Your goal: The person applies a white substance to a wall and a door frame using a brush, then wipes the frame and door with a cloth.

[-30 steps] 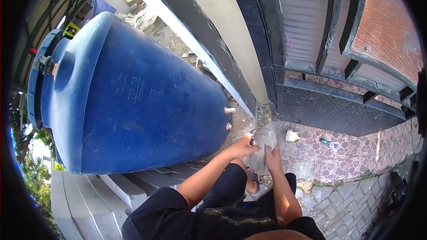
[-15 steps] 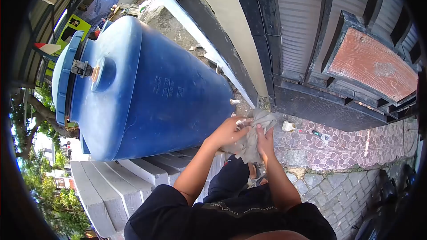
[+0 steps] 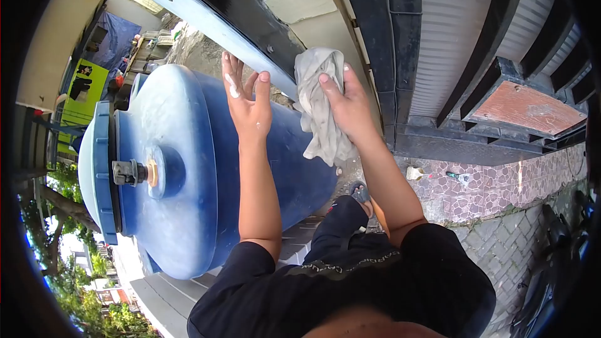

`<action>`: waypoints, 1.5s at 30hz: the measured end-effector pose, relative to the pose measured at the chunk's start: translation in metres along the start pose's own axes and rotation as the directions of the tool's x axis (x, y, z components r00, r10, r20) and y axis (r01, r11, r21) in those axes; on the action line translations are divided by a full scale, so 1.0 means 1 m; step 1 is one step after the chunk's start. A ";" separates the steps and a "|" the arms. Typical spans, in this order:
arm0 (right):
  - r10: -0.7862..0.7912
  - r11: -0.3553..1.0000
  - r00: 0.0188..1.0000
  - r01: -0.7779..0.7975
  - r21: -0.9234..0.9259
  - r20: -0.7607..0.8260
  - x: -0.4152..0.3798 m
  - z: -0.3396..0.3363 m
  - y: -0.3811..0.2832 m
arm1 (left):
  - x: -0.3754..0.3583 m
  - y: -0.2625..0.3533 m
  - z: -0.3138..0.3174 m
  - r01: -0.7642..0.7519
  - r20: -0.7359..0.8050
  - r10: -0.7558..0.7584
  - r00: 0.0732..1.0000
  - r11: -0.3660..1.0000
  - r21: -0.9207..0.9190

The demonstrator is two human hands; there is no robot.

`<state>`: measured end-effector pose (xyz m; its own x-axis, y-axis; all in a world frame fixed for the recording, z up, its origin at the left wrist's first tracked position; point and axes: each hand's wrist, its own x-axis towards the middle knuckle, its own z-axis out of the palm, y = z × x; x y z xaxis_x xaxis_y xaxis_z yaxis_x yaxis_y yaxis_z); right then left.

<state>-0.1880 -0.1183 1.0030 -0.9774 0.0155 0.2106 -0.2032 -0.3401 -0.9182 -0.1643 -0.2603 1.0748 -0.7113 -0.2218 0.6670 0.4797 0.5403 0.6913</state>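
Observation:
My right hand [image 3: 352,106] grips a crumpled grey cloth [image 3: 316,109], thumb on top, its lower end hanging loose. The cloth overlaps the dark metal post in this view. My left hand [image 3: 249,103] is raised beside it with fingers stretched and apart, holding nothing. White smears, like paint, mark its fingers. Behind the left hand are the pale edge of a long beam [image 3: 194,15] and the big blue water tank [image 3: 175,163].
The tank has a ribbed lid [image 3: 97,172] and a pipe fitting [image 3: 129,173], and rests by grey concrete steps [image 3: 181,300]. To the right are dark metal bars with a reddish panel [image 3: 526,109]. A white container [image 3: 414,173] and a bottle [image 3: 458,177] lie on the patterned paving [image 3: 482,197].
Both hands have risen from low by the tank's base and moved apart. The left hand has let go of the cloth, which the right hand now carries. My view has shifted too.

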 end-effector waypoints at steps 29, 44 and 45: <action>0.261 0.758 0.953 -0.103 -0.645 0.155 0.082 0.016 0.022 | 0.029 -0.004 0.000 0.100 0.136 -0.069 0.988 0.968 -0.231; 0.221 0.833 0.967 -0.118 -0.541 0.129 0.069 0.019 0.016 | 0.028 -0.002 0.000 0.064 0.148 -0.041 0.988 0.986 -0.151; 0.210 0.800 0.969 -0.096 -0.593 0.126 0.066 0.014 0.023 | 0.028 0.001 0.001 0.062 0.144 -0.040 0.989 0.987 -0.151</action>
<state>-0.2562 -0.1378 1.0005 -0.9830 -0.1755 0.0533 -0.1024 0.2839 -0.9534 -0.1844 -0.2649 1.0944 -0.7964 -0.1238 0.5919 0.5071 0.3965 0.7652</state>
